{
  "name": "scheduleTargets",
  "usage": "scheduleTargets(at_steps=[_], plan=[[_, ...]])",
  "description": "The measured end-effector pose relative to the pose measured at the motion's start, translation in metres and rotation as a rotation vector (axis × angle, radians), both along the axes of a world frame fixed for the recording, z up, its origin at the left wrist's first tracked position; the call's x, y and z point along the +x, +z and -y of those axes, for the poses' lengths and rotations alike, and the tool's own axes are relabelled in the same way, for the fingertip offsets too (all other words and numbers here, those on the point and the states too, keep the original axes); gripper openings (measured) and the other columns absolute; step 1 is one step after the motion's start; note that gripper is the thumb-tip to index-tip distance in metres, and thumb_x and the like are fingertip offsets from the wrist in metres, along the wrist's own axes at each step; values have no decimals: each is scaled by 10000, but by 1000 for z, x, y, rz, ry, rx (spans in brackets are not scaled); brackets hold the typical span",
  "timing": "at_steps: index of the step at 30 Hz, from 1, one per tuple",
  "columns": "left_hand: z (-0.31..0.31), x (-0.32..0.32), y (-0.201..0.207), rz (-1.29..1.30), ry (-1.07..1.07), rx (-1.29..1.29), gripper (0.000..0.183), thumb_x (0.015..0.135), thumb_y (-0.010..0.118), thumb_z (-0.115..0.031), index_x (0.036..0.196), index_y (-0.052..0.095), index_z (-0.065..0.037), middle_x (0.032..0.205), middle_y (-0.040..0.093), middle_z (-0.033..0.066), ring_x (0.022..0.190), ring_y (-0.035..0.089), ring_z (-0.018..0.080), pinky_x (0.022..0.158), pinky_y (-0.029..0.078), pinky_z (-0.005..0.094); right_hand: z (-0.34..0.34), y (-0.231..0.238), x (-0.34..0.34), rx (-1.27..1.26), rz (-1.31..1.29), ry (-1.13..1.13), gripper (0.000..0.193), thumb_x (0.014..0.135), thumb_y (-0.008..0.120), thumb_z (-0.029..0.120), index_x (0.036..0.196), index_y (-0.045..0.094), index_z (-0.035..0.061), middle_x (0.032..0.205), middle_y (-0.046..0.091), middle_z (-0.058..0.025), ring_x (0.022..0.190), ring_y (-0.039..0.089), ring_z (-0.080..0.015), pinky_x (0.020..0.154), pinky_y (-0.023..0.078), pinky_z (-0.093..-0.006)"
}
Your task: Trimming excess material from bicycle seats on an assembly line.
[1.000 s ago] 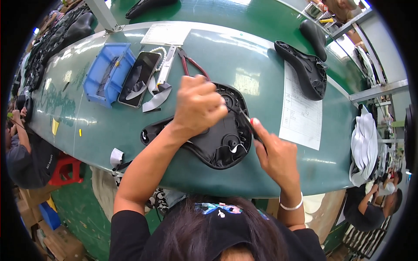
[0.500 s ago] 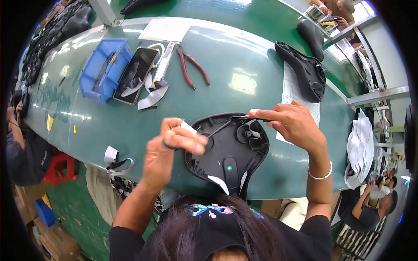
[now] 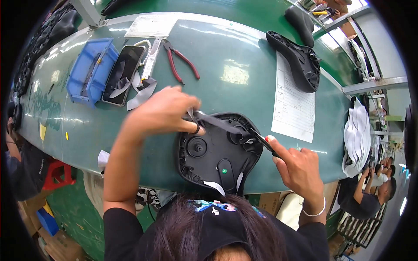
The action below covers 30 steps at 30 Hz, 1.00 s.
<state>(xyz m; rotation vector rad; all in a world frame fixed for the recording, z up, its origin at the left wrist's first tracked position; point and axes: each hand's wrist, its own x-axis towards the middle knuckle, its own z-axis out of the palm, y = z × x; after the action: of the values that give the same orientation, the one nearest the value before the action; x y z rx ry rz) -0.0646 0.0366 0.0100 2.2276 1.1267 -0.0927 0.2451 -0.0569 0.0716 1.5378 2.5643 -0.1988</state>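
Observation:
A black bicycle saddle (image 3: 209, 161) lies upside down at the near table edge, its hollow underside facing up. My left hand (image 3: 170, 111), partly smeared by motion, pinches the end of a dark grey strip (image 3: 220, 124) and pulls it taut across the saddle from the right-hand rim. In my right hand (image 3: 300, 167) is a slim knife (image 3: 266, 143) with a dark handle, its blade at the saddle's right rim where the strip curls. Two white strips show at the narrow near end of the saddle.
At the far left are a blue bin (image 3: 72, 82), a phone (image 3: 126, 65) with grey scraps on it and red-handled pliers (image 3: 185, 65). Another upturned saddle (image 3: 294, 61) rests on a printed sheet (image 3: 294, 113) at far right. White strips (image 3: 357, 135) hang beyond.
My left hand has moved up from over the saddle, drawing out the grey strip. My right hand and the knife have come nearer, down along the right rim.

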Motion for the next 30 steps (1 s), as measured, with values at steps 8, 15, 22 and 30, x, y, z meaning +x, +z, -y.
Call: scheduleTargets(at_steps=[8, 15, 22, 30], plan=[[-6, 77, 11, 1232, 258, -482, 215, 965, 501, -247, 964, 554, -38, 778, 593, 39, 755, 600, 170, 691, 470, 278, 16, -23, 22, -20, -118, -39, 501, 808, 633, 137, 1301, 549, 162, 623, 550, -84, 514, 510, -278, 513, 377, -377], [-9, 60, 41, 1994, 688, 55, 292, 989, 430, -291, 859, 512, -43, 651, 442, 0, 616, 470, 83, 589, 472, 237, 74, -45, 17, -226, -666, -516, 488, 855, 609, 116, 1330, 502, 122, 804, 674, -147, 564, 618, -290, 545, 477, -323], [11, 21, 0, 1347, 1176, 702, 114, 905, 557, -147, 886, 570, -35, 739, 562, 32, 732, 543, 128, 696, 507, 286, 88, -53, -7, -448, -1096, -774, 529, 865, 635, 134, 1355, 445, 73, 793, 643, -61, 564, 557, -89, 544, 474, -250], [23, 10, -58, 656, 775, -133, 429, 816, 671, -437, 818, 651, -9, 670, 580, 94, 628, 532, 145, 596, 431, 331, 58, -82, 2, 62, -1459, -878, 383, 945, 548, 159, 1278, 450, -3, 832, 538, -21, 630, 495, -79, 595, 425, -213]])
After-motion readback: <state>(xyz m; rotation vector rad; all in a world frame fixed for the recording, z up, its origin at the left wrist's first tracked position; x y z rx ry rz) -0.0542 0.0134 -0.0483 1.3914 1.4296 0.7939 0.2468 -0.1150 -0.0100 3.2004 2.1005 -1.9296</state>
